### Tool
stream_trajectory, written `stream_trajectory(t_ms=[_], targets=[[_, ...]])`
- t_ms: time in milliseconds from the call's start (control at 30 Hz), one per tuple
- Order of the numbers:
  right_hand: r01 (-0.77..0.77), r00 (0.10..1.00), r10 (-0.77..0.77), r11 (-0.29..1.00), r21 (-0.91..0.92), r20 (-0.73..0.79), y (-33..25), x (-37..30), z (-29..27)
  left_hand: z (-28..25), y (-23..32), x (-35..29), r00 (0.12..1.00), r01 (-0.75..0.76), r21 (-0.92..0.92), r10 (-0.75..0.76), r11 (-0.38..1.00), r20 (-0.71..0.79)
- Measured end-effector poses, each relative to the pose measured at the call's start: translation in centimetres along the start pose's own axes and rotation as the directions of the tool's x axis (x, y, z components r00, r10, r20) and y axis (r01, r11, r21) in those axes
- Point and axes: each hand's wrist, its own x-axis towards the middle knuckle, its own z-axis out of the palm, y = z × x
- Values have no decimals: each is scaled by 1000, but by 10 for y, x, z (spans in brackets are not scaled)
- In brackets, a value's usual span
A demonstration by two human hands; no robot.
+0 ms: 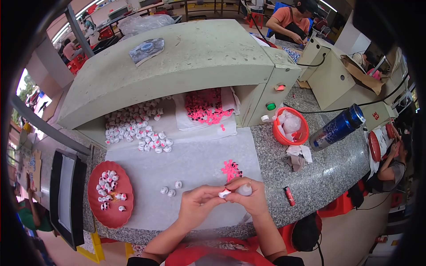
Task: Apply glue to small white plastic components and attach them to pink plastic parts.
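Granite worktop (275, 146), near front edge: small white bead (225, 193) is pinched between left hand (200, 205) and right hand (249, 196) fingertips; judged light, hard, slippery; best gripped across its sides; small bottle (244, 189) is clasped too.

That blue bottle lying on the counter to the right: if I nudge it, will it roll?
Probably. The blue bottle lies on its side on the speckled counter, round-bodied, so it may roll. It looks metallic, likely stiff and slippery.
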Motion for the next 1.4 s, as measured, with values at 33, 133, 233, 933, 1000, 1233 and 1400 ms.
stream_trajectory(t_ms=[33, 133, 233, 933, 1000, 1233, 1400], targets=[[-35, 999, 35, 998, 51, 6, -1, -1, 1, 0, -1, -2, 1000, 15, -13, -16, 1000, -25], [37, 998, -39, 999, -36, -49, 9, -10, 1, 6, -4, -1, 999, 13, -60, -15, 998, -28], [-3, 995, -5, 997, -74, -101, 6, -9, 7, 6, -11, -8, 991, 20, -78, -30, 997, -130], [-121, 958, 74, 980, -155, -279, 40, 10, 30, -105, -5, -39, 789, 320, 886, 423, 337, -446], [-105, 962, 62, 983, -151, -267, 39, 1, 32, -75, -22, -26, 933, 173, 965, 282, 196, -225], [-111, 964, 71, 983, -145, -256, 15, -9, 26, -69, -12, -3, 933, 229, 106, -187, 968, -308], [-3, 955, -43, 988, -155, -293, -8, -13, 25, -44, -5, 5, 943, 181, -714, -326, 677, -70]])
